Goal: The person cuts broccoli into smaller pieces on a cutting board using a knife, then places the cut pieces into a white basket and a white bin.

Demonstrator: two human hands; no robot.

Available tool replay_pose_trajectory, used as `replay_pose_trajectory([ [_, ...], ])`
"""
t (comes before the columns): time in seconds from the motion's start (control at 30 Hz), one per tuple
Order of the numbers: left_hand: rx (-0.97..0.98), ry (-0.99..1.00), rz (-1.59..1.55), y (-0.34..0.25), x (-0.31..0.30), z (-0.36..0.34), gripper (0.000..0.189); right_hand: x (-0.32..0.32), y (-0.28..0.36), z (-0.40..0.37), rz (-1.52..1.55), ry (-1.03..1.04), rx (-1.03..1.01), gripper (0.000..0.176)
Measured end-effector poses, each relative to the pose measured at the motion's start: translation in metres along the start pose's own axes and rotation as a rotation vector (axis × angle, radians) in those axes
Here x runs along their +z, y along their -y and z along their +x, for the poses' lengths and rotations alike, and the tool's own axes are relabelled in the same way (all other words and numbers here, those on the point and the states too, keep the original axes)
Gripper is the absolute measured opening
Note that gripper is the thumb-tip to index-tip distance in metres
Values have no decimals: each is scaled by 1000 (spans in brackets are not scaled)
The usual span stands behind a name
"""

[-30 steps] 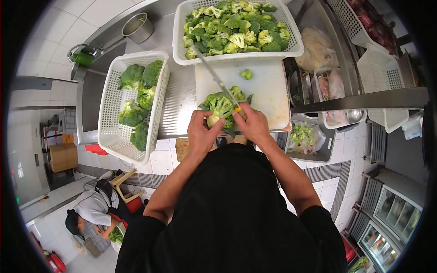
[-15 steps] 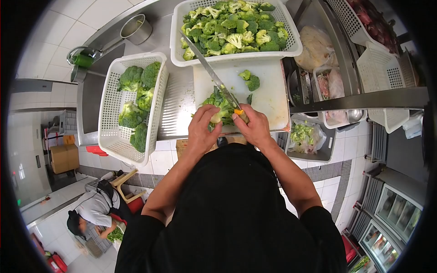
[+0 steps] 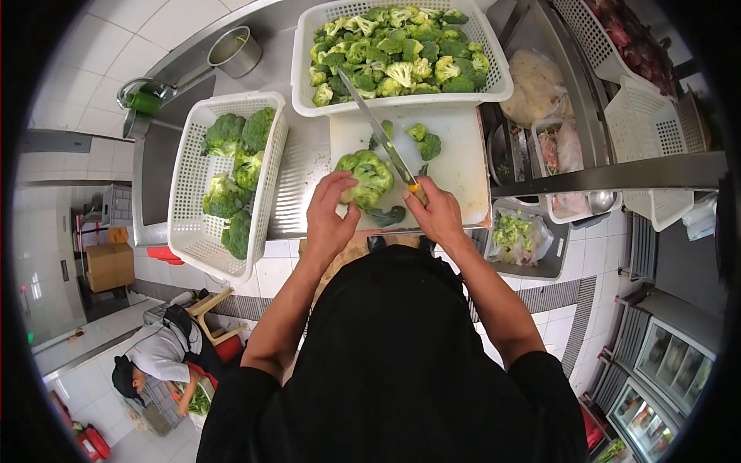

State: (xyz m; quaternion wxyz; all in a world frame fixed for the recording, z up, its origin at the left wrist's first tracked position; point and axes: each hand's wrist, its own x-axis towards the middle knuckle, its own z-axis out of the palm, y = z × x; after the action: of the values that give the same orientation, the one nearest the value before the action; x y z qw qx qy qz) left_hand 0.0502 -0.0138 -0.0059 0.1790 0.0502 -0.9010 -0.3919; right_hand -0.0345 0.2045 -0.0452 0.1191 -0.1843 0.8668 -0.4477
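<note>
My left hand (image 3: 332,218) curls its fingers and thumb round the left side of a broccoli head (image 3: 372,182) over the white cutting board (image 3: 467,185). In my right hand (image 3: 438,214) is a kitchen knife (image 3: 380,131) with a yellow handle, fingers wrapped round it. Its long blade slants up and left, just right of the head, the tip over the basket of florets. Cut broccoli florets (image 3: 424,142) lie on the board to the right of the blade. A dark broccoli leaf (image 3: 386,216) sits near the board's front edge.
A white basket (image 3: 305,96) of cut florets stands behind the board. Several whole heads lie in another white basket (image 3: 181,224) at left. A grey bin (image 3: 532,268) with trimmings is at lower right. A metal rail (image 3: 610,175) runs at right. Another person (image 3: 162,355) works at lower left.
The broccoli head now shows its crown more fully, and my left hand has moved slightly left and down. The knife has shifted right. Another small green piece shows beside the blade.
</note>
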Motion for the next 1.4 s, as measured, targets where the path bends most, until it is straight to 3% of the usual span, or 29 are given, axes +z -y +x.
replay_pose_trajectory([
  [0.17, 26, 104, -64, 2, 9, -3, 24, 5, -4, -12, 60, 47, 62, 33],
  [0.23, -121, -96, -103, -2, 17, -3, 24, 11, -10, -16, 50, 7, 3, 34],
  [0.37, -215, -127, -110, -3, 18, 2, 30, 10, -8, -19, 53, 14, -22, 35],
  [0.47, -156, -13, 103, -11, 16, 3, 39, 8, -1, -17, 54, -34, -82, 34],
  [0.53, -338, 79, 53, -22, 20, 4, 40, 7, 3, -14, 61, -16, -77, 34],
  [0.57, -339, 78, 52, -21, 20, 3, 40, 6, 5, -11, 66, 0, -72, 34],
  [0.63, -176, 45, 13, -17, 19, 2, 38, 4, 8, -9, 92, -33, -123, 33],
  [0.8, -48, 58, 36, -10, 18, -4, 39, -7, 35, -7, 176, -50, -153, 29],
  [0.97, 24, 95, 57, -4, 17, 1, 39, -2, 30, 12, -69, 152, -180, 28],
  [1.0, -32, 70, 8, -3, 16, 3, 38, -2, 33, 17, -70, 152, -186, 28],
  [1.07, -100, 41, -41, -2, 15, -1, 37, -1, 39, 18, 9, 25, 9, 29],
  [1.13, -386, 41, -295, -3, 14, -2, 36, -11, 44, 18, 19, 52, 31, 30],
  [1.2, -416, 49, -315, -1, 14, -1, 36, -12, 44, 14, 29, 76, 56, 31],
  [1.3, -451, 47, -323, 0, 17, 1, 36, 1, 34, 5, 107, -34, -75, 32],
  [1.4, -451, 50, -276, -4, 17, 4, 37, 11, 24, 7, -26, 21, -71, 33],
])
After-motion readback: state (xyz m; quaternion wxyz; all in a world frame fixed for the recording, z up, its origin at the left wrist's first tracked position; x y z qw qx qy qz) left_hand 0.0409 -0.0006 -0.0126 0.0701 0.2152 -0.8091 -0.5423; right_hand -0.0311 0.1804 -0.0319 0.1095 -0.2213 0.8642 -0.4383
